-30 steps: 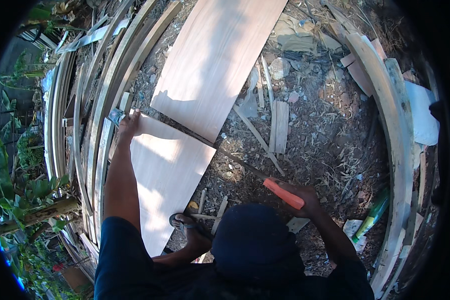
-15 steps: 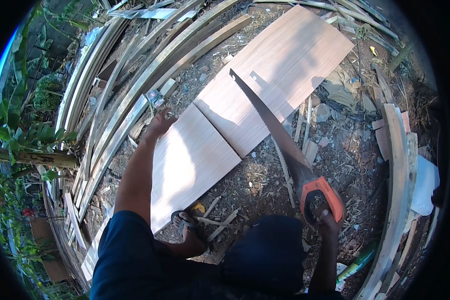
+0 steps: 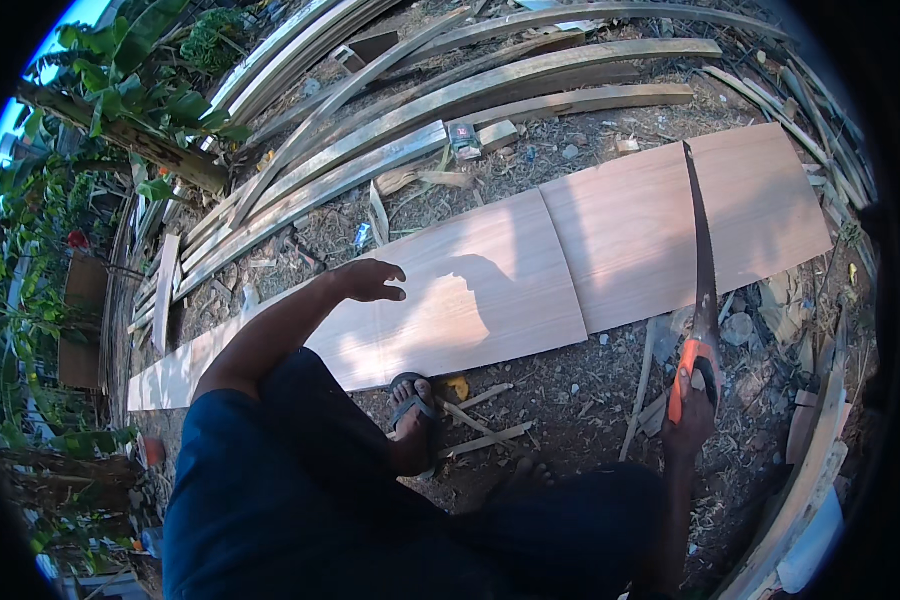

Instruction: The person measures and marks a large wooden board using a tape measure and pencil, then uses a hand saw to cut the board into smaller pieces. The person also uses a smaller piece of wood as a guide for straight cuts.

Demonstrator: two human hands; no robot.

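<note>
My left hand [image 3: 370,280] hovers with curved, separated fingers over a pale plywood sheet [image 3: 502,245], casting a shadow on it. A second sheet [image 3: 630,220] lies against that one's right end, with a straight seam between. My right hand [image 3: 688,420] grips the orange and black handle of a handsaw [image 3: 704,280]; the long dark blade points away from me, over the right sheet. My sandalled foot [image 3: 410,410] is at the near edge of the left sheet, beside a yellow scrap [image 3: 456,387].
Long timber battens [image 3: 570,55] lie beyond the plywood, with a small dark box [image 3: 464,141] among them. Leafy plants and a trunk [image 3: 160,150] stand at the left. Curved-looking boards [image 3: 790,530] run along the right. Soil, wood scraps [image 3: 485,440] and stones are underfoot.
My left hand has let go of the plywood's edge and moved back toward me. The saw has swung up to point forward. My view has turned leftward.
</note>
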